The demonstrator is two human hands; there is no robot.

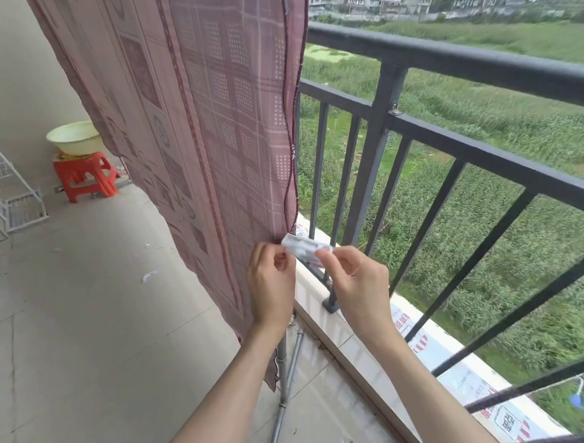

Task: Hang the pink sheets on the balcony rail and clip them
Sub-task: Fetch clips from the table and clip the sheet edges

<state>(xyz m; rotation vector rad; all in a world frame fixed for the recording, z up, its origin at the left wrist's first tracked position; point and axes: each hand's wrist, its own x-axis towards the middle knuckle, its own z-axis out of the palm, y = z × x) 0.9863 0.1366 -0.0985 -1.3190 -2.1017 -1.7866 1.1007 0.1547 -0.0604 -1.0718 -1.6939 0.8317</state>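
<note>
I see thin, limp pink sheet [192, 125] mid-frame | left hand [271, 286] pinches its lower edge | right hand [355, 282] holds light white clip [305, 247] | grip hem, not loose cloth.

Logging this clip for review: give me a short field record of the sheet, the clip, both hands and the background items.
sheet: pink sheet hangs beside balcony rail
clip: white clip at the sheet's edge
left hand: left hand pinches the sheet edge
right hand: right hand pinches the clip
background: yellow basin on red stool
</note>
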